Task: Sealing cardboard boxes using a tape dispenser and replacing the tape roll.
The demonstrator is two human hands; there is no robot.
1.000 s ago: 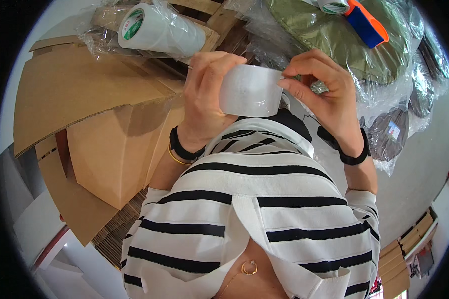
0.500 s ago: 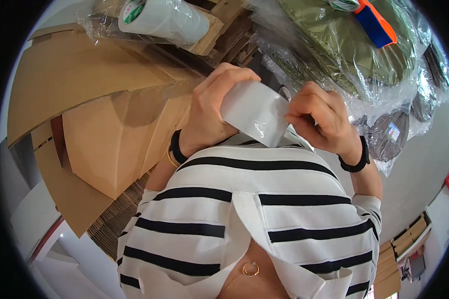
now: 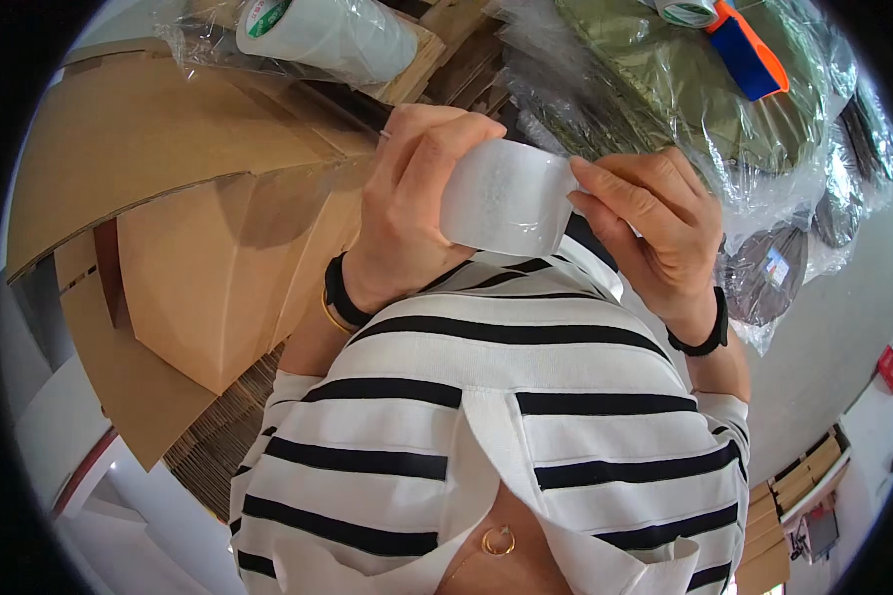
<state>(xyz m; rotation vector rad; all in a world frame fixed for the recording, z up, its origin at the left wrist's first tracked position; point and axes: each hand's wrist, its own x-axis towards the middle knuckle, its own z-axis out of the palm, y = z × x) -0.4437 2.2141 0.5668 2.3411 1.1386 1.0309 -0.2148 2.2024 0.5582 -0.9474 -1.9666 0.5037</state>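
A wide roll of clear packing tape is held up in front of my chest. My left hand wraps round its left side, fingers over the top edge. At the roll's right edge, the thumb and forefinger of my right hand are pinched together against it. Whether a loose tape end lies between those fingertips is too small to make out. The inside of the roll is hidden from this view.
Open cardboard boxes fill the left. More tape rolls in plastic wrap lie on a wooden pallet at the far side. Plastic-wrapped green goods stand far right, with an orange and blue tape dispenser on top.
The roll has risen slightly and turned in my left hand. My right hand has shifted a little up, its fingers straighter and now at the roll's upper right edge.
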